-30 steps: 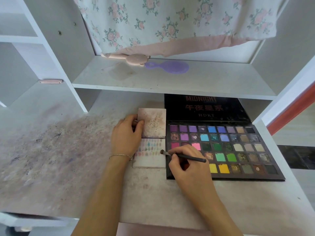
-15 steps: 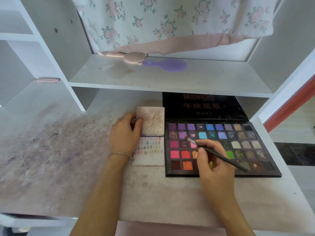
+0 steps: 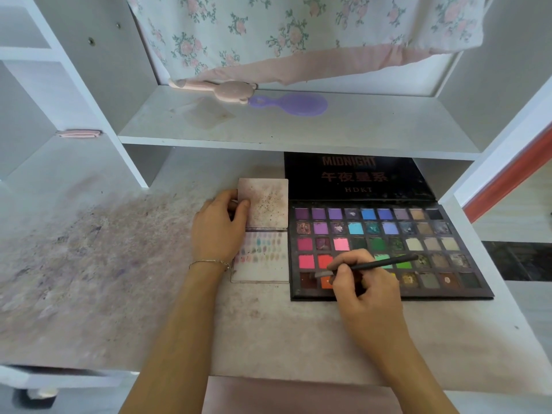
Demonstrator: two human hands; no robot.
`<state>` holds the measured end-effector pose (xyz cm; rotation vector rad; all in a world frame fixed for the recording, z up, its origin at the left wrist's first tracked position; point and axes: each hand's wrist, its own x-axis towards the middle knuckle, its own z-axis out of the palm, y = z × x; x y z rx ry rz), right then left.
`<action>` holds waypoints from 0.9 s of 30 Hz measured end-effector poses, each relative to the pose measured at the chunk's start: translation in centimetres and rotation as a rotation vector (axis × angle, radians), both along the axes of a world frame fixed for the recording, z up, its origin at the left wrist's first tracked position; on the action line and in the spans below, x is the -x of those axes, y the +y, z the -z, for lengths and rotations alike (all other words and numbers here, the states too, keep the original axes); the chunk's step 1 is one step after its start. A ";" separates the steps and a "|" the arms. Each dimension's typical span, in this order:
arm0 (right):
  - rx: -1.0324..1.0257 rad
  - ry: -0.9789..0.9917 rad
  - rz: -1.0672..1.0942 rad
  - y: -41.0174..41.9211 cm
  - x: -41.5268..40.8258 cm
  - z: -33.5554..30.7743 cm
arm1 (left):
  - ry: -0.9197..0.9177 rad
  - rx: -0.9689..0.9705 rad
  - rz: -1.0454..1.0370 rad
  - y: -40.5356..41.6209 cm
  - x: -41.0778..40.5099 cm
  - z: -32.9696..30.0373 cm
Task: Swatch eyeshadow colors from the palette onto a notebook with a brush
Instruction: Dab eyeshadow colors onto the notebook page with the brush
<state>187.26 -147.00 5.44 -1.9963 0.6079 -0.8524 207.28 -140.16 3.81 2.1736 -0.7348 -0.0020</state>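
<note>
A small open notebook (image 3: 263,270) lies on the desk, its lower page covered with rows of pale colour swatches. My left hand (image 3: 219,231) rests on its left edge, thumb on the upper page. Right of it lies a large black eyeshadow palette (image 3: 418,243), lid open, with many coloured pans. My right hand (image 3: 363,282) pinches a thin black brush (image 3: 379,265). The bristle tip sits at the bottom row, over the orange pan near the palette's left end.
A white shelf (image 3: 298,130) overhangs the back of the desk, carrying a purple hairbrush (image 3: 291,104) and a pink one (image 3: 221,88). A floral cloth (image 3: 283,31) hangs above. The desk top (image 3: 89,264) is stained with powder at left.
My right hand carried the brush from the notebook page over to the palette, first to the pink pans, then down to the orange pan in the bottom row. My left hand stayed put.
</note>
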 end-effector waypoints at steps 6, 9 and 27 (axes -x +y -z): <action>0.048 0.056 -0.064 0.0 0.0 0.0 | 0.002 -0.001 0.000 0.0 0.0 0.0; 0.055 0.047 -0.036 0.0 0.0 0.1 | 0.004 0.004 0.001 0.0 0.0 0.1; -0.030 -0.012 0.028 0.0 0.1 -0.2 | 0.051 0.020 0.011 0.2 0.4 -0.4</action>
